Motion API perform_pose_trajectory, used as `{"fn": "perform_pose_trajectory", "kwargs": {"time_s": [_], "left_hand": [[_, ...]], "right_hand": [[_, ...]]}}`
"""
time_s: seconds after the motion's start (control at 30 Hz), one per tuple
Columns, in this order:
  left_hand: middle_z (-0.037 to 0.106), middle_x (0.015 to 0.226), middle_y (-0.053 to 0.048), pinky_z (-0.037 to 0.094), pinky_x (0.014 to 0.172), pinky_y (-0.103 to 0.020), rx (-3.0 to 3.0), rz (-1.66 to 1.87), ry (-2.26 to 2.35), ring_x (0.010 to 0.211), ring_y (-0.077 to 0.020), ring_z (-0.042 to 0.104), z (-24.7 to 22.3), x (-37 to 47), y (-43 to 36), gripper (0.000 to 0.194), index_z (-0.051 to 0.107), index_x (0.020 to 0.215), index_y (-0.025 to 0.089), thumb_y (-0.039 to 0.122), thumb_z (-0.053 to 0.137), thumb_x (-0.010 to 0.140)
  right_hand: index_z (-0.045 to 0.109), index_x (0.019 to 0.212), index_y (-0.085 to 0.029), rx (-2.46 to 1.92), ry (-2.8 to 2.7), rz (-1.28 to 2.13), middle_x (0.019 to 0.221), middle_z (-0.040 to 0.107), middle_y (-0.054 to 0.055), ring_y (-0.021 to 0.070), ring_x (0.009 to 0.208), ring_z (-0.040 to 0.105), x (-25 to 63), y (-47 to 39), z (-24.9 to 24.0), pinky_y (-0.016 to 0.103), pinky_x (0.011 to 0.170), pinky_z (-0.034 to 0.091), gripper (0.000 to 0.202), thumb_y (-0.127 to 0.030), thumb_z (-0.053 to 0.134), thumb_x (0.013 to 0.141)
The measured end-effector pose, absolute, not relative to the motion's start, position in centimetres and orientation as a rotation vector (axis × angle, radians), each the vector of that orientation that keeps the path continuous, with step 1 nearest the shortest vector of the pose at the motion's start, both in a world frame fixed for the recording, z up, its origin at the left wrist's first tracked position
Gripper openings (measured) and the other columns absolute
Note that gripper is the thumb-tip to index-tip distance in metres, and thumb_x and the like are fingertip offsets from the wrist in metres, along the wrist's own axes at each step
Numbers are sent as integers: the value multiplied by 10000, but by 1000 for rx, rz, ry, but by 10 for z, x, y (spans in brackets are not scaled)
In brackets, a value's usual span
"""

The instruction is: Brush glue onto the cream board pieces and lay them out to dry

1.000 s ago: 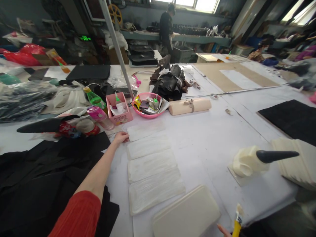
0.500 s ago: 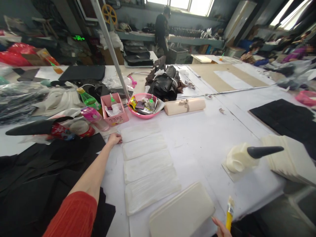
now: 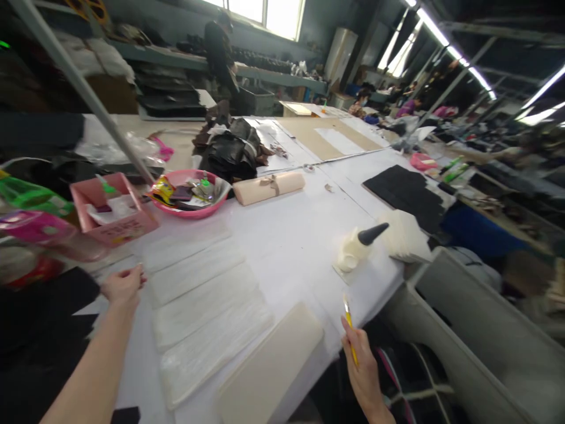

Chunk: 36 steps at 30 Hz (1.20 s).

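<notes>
My left hand [image 3: 122, 285] is closed in a pinch at the left edge of a row of overlapping whitish sheets [image 3: 212, 306]; what its fingertips hold is too small to tell. The sheets lie flat and look wet or glossy. In my right hand [image 3: 362, 365] is a paintbrush [image 3: 348, 319] with a yellow handle, bristles pointing up and away, near the table's front edge. Between my hands lies a stack of cream rounded panels [image 3: 273, 365]. Beyond the brush stands a cream-coloured container [image 3: 351, 252] with a dark tapered piece sticking out.
A pink box [image 3: 126, 227] and a pink basin [image 3: 194, 213] of small items stand behind the sheets, beside a metal pole [image 3: 83, 88]. A tied peach roll [image 3: 286, 184], black panels [image 3: 404, 191] and a pale stack [image 3: 404, 235] lie farther off. A grey bin [image 3: 463, 330] is at right.
The view has swung right, showing more of the grey bin. My right hand with the paintbrush has come further into view and up. My left hand stays by the sheets' left edge.
</notes>
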<state>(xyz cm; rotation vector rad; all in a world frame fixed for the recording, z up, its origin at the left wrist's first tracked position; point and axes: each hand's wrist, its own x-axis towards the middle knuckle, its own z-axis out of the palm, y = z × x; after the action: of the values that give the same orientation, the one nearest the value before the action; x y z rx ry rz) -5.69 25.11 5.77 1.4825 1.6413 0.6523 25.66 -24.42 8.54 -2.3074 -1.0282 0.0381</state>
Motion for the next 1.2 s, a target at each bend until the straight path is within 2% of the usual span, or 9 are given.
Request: {"fn": "perform_pose_trajectory", "kwargs": {"time_s": [0.03, 0.1, 0.2, 0.33, 0.47, 0.7, 0.83, 1.0, 1.2], "left_hand": [[401, 386, 89, 380, 421, -219, 1422, 723, 1647, 399, -105, 445, 57, -48, 228, 444, 374, 648, 228, 665, 441, 693], [531, 483, 73, 401, 458, -224, 1229, 813, 1579, 467, -109, 493, 57, -34, 171, 432, 473, 693, 223, 624, 605, 601], [592, 538, 31, 382, 453, -259, 1272, 555, 1326, 484, -142, 504, 59, -30, 69, 432, 568, 713, 223, 639, 632, 612], [515, 438, 23, 374, 449, -331, 1441, 270, 1421, 429, -212, 491, 47, -48, -51, 495, 608, 662, 267, 753, 546, 594], [472, 396, 20, 399, 494, -379, 1438, 148, 1588, 440, -268, 519, 29, -62, -120, 491, 579, 586, 297, 781, 501, 575], [494, 382, 12, 406, 515, -393, 1356, 150, 1743, 438, -280, 532, 29, -46, -150, 453, 514, 500, 286, 734, 574, 513], [531, 402, 17, 395, 483, -373, 1233, 228, 1782, 404, -248, 499, 35, -42, -157, 436, 533, 550, 284, 710, 614, 501], [585, 453, 5, 441, 516, -372, 1120, 320, 1821, 461, -245, 543, 33, -42, -164, 448, 566, 597, 267, 685, 655, 463], [634, 509, -30, 465, 551, -356, 1068, 265, 1880, 522, -256, 605, 38, -42, -161, 507, 598, 652, 217, 666, 670, 429]], "right_hand": [[518, 1342, -230, -2306, -1025, 33, 1006, 638, 87, 156, 860, 670, 266, -240, 90, 227, 725, 540, 423, -373, 371, 973], [545, 1301, -214, -2247, -1012, 3, 1087, 644, 104, 189, 982, 648, 289, -233, 97, 296, 853, 522, 408, -376, 375, 968], [566, 1228, -174, -2214, -863, 9, 1056, 684, 114, 206, 905, 675, 331, -227, 99, 330, 814, 535, 409, -420, 400, 947], [579, 1137, -164, -2210, -684, 90, 837, 719, 70, 204, 758, 692, 393, -220, 94, 304, 674, 537, 418, -480, 427, 909], [603, 1106, -167, -2217, -782, 134, 814, 726, 61, 195, 741, 685, 446, -207, 85, 288, 657, 514, 399, -460, 420, 907], [664, 1081, -215, -2466, -1185, 110, 893, 737, 61, 209, 763, 676, 488, -191, 71, 281, 661, 478, 279, -325, 488, 896], [668, 1091, -254, -2463, -1369, 114, 960, 736, 51, 220, 804, 679, 501, -196, 66, 292, 679, 486, 253, -297, 511, 898], [640, 1151, -267, -2382, -1542, 106, 1068, 714, 40, 219, 884, 676, 509, -212, 69, 287, 695, 499, 278, -261, 530, 896], [634, 1159, -233, -2320, -1681, 38, 1106, 701, 75, 227, 951, 675, 500, -239, 74, 293, 734, 508, 290, -257, 502, 902]]}}
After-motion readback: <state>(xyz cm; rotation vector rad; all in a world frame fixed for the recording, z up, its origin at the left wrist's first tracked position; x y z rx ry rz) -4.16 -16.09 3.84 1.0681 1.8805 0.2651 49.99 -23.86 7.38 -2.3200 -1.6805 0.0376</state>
